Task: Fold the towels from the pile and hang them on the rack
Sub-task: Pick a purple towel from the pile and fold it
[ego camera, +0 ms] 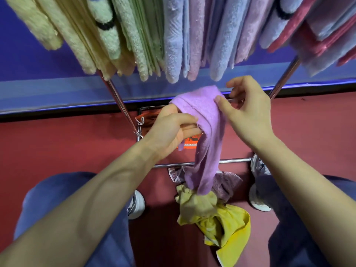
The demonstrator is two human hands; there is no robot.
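red floor point(57, 143), blue wall behind. purple towel point(208, 132) held between both hands, under loaded rack point(119, 101). left hand point(169, 130) grips side fold, right hand point(248, 112) pinches top corner. long axis hangs straight down toward pile point(212, 214). hung towels point(173, 45) crowd rail above; free gap looks scarce.

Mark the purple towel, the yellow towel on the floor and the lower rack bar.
purple towel point(212, 135), head view, on the hanging fold.
yellow towel point(231, 228), head view, on its crumpled centre.
lower rack bar point(235, 160), head view, on its bare right stretch.
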